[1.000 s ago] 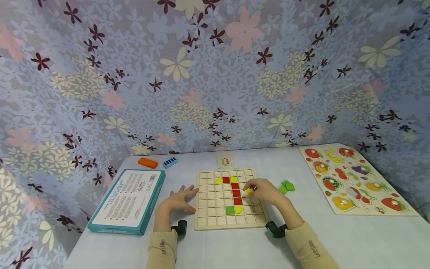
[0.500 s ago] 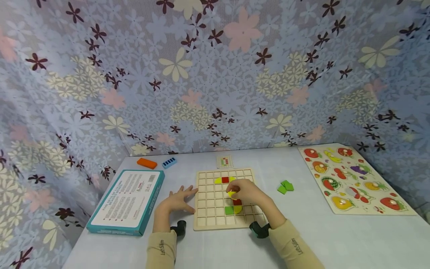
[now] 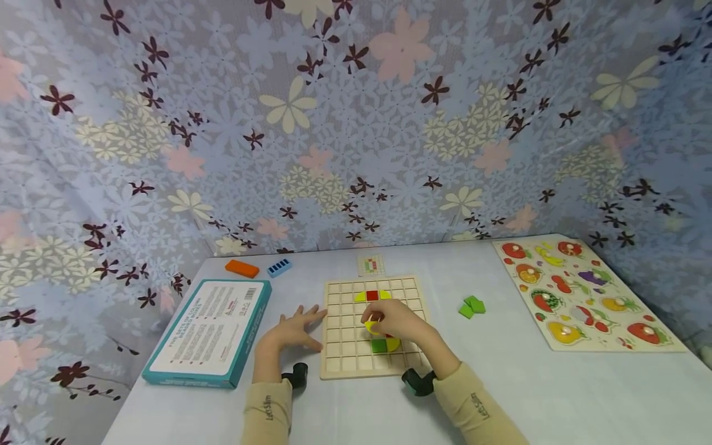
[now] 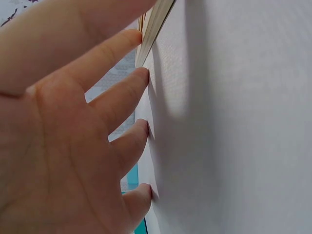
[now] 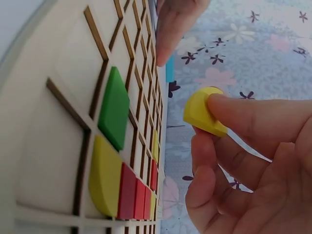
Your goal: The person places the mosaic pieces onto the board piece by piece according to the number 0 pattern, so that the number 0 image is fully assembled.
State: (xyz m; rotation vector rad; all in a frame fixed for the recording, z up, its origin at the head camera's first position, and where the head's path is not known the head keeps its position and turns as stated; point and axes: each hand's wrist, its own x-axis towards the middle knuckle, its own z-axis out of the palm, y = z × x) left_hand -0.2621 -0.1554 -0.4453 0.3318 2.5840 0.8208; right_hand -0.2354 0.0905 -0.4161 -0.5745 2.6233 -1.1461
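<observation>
A wooden grid board (image 3: 345, 358) lies on the white table, holding red squares (image 3: 372, 296), yellow quarter-round pieces and a green square (image 3: 379, 346). My right hand (image 3: 392, 322) hovers over the board's middle and pinches a yellow quarter-round piece (image 5: 204, 113) (image 3: 371, 324) a little above the cells. In the right wrist view the green square (image 5: 114, 108), a yellow piece (image 5: 104, 175) and red squares (image 5: 132, 192) sit in the board (image 5: 44, 161). My left hand (image 3: 295, 330) rests flat on the table with fingers (image 4: 122, 90) spread, its fingertips at the board's left edge (image 4: 155, 22).
A teal box (image 3: 211, 330) lies at the left. An orange block (image 3: 241, 268) and a blue block (image 3: 279, 267) sit at the back left, a pattern card (image 3: 371, 264) behind the board. Two loose green pieces (image 3: 471, 306) lie right of the board, a fruit puzzle (image 3: 578, 296) further right.
My right hand has carried the yellow piece leftward from the board's right side to over its middle columns. The left hand has stayed put.
</observation>
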